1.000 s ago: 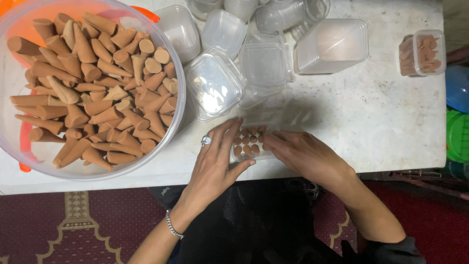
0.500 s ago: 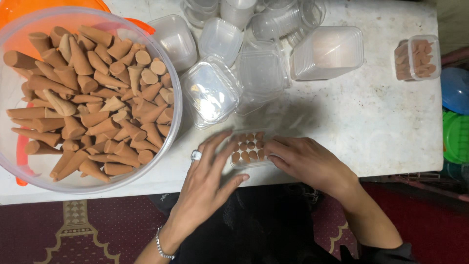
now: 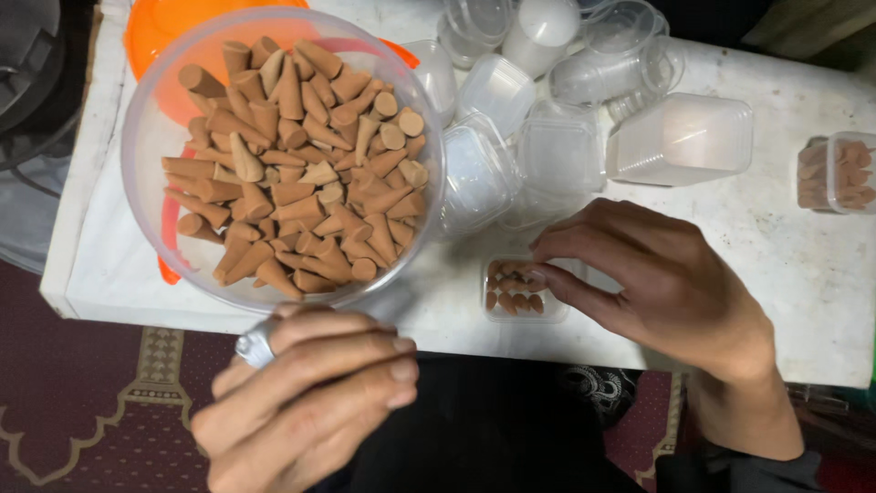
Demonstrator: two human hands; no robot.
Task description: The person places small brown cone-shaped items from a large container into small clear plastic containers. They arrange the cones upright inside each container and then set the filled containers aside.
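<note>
A small clear plastic box (image 3: 522, 290) holding several brown cones lies near the white table's (image 3: 776, 246) front edge. My right hand (image 3: 652, 278) rests on the box's right side, fingertips touching the cones at its top. My left hand (image 3: 306, 388), with a ring on one finger, hovers off the table below a large clear bowl (image 3: 151, 119) full of brown incense cones (image 3: 297, 169). Its fingers are loosely curled and together, and nothing shows in them.
Several empty clear boxes (image 3: 557, 151) and lids are heaped behind the small box. An upturned clear box (image 3: 684, 137) lies to the right. A filled, closed box (image 3: 832, 173) stands at the far right. An orange lid (image 3: 173, 32) sits under the bowl. Patterned carpet (image 3: 109, 411) lies below.
My left hand has left the small box and drawn back off the table towards me, below the bowl. My right hand stays on the box. The view has shifted closer.
</note>
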